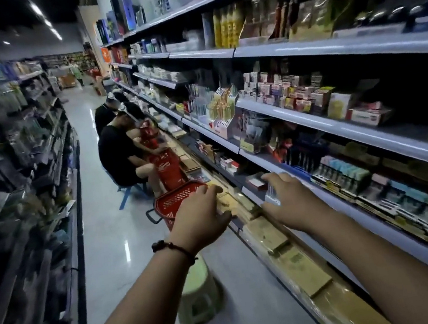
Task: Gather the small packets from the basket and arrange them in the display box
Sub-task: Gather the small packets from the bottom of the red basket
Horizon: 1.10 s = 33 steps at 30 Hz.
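A red plastic basket (177, 200) stands on the low shelf ledge ahead of me. My left hand (201, 218), with a dark bead bracelet on the wrist, reaches over the basket's near rim with fingers extended; what it touches is hidden. My right hand (285, 198) holds a small clear packet (272, 195) between thumb and fingers, just in front of the lower shelf edge. Rows of small boxed goods in a display box (346, 179) lie on the shelf to the right of that hand.
Long shelving (336, 107) full of packaged goods runs along my right, racks of hanging goods (11, 161) along my left. A pale green stool (200, 296) stands below my arms. Seated people (121, 152) with more red baskets (167, 168) work further down the aisle. Cardboard pieces (303, 272) line the bottom ledge.
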Tool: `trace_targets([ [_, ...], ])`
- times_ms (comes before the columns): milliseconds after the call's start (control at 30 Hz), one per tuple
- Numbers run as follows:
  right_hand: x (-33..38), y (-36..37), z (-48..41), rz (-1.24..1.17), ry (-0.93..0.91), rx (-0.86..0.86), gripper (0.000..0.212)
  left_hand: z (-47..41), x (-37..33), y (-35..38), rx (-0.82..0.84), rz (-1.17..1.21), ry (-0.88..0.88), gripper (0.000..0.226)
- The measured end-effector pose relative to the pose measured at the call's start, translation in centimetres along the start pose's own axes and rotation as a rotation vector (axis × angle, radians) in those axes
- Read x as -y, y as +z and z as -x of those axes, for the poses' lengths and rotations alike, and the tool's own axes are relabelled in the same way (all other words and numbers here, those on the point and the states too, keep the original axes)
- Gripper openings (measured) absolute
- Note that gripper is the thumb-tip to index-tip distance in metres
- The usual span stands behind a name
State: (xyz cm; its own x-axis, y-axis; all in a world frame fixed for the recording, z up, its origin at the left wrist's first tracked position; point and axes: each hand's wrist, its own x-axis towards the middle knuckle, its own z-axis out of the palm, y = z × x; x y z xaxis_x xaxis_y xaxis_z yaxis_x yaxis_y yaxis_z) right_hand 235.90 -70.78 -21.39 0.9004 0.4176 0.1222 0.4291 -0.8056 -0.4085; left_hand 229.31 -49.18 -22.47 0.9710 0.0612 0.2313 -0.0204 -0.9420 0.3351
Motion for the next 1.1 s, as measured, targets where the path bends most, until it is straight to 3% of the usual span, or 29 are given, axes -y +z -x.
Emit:
trace_targets([
  [233, 0.9, 6.3, -24.2, 0.021, -0.031, 0.150, 0.064, -17.4, 13.2, 4.3, 0.053, 0.223, -0.288, 0.053],
  [500, 7.0, 17.4, -45.7, -0.007, -0.114, 0.260, 0.055, -30.8, 31.3, 7.9, 0.073, 0.231, -0.425, 0.060],
  [800, 11.7, 31.0, -64.6, -0.058, 0.061, 0.296, 0.064, -46.9, 51.9, 12.2, 0.258, 0.133, -0.269, 0.061],
  [1100, 10.0, 39.7, -79.5, -0.037, 0.127, 0.419, 0.062, -58.9, 63.4, 17.4, 0.399, 0.097, -0.309, 0.058],
])
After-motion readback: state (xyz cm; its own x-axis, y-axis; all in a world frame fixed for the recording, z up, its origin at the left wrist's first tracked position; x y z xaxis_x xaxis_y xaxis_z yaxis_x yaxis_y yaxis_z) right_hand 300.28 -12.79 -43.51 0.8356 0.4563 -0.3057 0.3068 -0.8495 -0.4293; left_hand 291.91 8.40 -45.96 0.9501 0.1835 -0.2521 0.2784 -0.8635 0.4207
